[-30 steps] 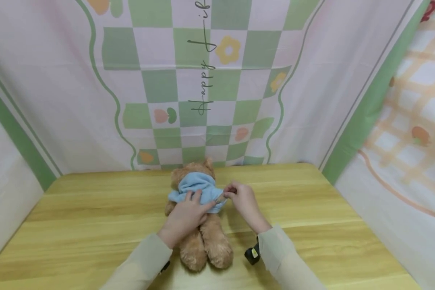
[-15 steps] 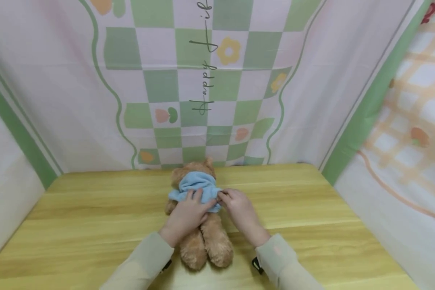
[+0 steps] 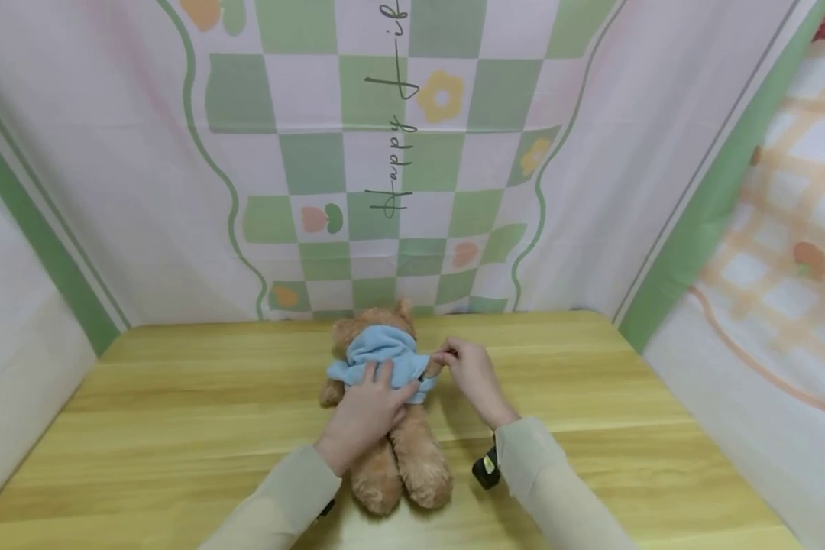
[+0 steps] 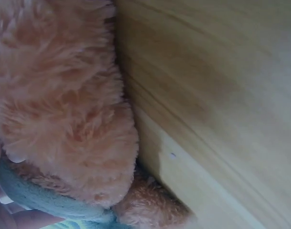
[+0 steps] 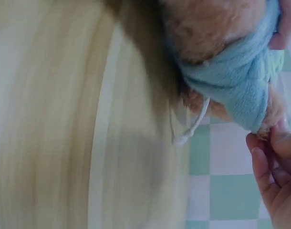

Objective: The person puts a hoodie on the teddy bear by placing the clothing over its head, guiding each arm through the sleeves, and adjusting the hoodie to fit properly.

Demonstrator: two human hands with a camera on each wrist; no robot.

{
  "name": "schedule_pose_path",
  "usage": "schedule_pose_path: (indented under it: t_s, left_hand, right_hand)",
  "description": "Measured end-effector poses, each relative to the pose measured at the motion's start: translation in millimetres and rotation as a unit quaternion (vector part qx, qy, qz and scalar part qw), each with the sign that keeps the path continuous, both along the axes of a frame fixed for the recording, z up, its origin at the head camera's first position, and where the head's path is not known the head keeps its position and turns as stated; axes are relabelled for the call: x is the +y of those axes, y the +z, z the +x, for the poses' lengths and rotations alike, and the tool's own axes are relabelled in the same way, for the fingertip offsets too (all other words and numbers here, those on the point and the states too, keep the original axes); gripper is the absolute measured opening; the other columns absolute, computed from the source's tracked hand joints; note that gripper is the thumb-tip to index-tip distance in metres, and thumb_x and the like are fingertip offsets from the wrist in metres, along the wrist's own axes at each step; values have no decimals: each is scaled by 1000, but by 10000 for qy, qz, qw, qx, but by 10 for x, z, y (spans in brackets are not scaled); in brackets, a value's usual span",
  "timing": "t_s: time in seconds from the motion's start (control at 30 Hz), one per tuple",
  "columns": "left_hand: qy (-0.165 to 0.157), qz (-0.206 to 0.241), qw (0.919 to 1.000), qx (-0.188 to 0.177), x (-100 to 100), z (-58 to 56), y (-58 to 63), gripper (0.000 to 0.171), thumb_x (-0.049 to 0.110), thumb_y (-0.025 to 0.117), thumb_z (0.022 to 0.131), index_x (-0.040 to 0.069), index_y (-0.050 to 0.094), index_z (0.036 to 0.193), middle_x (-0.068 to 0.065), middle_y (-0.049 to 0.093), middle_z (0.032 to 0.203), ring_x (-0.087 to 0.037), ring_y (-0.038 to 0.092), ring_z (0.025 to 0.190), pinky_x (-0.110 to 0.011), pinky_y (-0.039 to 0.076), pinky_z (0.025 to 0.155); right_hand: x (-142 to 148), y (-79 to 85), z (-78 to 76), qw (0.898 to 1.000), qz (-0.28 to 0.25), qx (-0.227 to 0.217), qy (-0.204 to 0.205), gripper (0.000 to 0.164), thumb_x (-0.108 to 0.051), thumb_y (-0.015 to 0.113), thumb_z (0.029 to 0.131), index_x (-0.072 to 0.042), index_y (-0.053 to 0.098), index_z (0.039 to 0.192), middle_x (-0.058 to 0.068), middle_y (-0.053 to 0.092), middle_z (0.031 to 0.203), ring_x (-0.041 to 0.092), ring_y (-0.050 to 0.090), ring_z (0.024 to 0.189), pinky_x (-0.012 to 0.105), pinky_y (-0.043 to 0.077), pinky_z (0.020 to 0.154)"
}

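A brown teddy bear in a light blue hoodie lies on the table, its head towards the back wall and the hood lying over the neck. My left hand rests on the lower back of the hoodie, fingers spread over the cloth near its hem. With thumb and fingertips, my right hand pinches the end of the bear's right-side arm, which sticks out of the blue sleeve. A white drawstring hangs from the hoodie's underside. In the left wrist view, fingers show beside the hem.
The wood-grain table reaches out on both sides of the bear. Right behind its back edge hangs a green-and-white checked cloth, and printed cloths enclose both sides. A black wrist strap piece juts from my right cuff.
My right hand moved in against the hoodie's side, then drew outward to the right, with more of the brown arm now showing beyond the sleeve. The left hand stays on the hoodie.
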State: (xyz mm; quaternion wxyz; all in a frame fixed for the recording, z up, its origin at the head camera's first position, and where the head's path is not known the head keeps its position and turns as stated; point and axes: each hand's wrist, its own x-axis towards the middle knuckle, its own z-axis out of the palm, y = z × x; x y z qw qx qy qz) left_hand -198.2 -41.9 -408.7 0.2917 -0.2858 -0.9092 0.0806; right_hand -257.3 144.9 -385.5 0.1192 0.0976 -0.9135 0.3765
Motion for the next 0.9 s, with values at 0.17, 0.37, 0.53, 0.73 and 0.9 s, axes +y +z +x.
schedule_pose_path:
  t_s: [0.17,0.37,0.53,0.73,0.9]
  left_hand:
    - [61,6,10000,-64,2,0,11,34,44,64,89,34,58,121,-17,59,114,-34,62,94,-30,56,54]
    - [239,-183,9994,-159,60,1,73,37,47,59,91,33,58,125,-16,58,114,-30,61,88,-27,52,50]
    - [385,-90,9987,-313,54,28,94,45,46,59,91,31,54,132,-16,58,117,-31,61,92,-25,51,47]
    - [471,155,9953,-832,39,23,137,57,44,58,91,23,45,143,-16,57,122,-33,60,98,-29,53,52]
    - [473,382,9853,-1595,73,-21,174,58,42,53,93,26,37,147,-19,52,127,-38,55,106,-33,50,52]
  right_hand:
    - [-88,64,43,9992,-108,-378,-45,14,-11,65,89,-2,67,78,11,67,74,13,49,58,23,41,53]
    - [-250,212,243,9928,1027,605,148,15,-10,65,89,-6,66,75,7,65,76,19,59,67,31,49,59]
    - [-227,221,236,9981,529,298,-94,14,-16,67,88,-6,66,77,7,64,75,15,54,65,26,44,57]
    - [-196,154,349,9970,460,-384,-484,24,-25,69,88,-3,59,85,7,60,71,12,49,57,23,40,51]
    - [-233,35,419,9970,386,-222,-627,18,-18,66,90,-1,65,88,9,64,76,15,56,63,26,46,56]
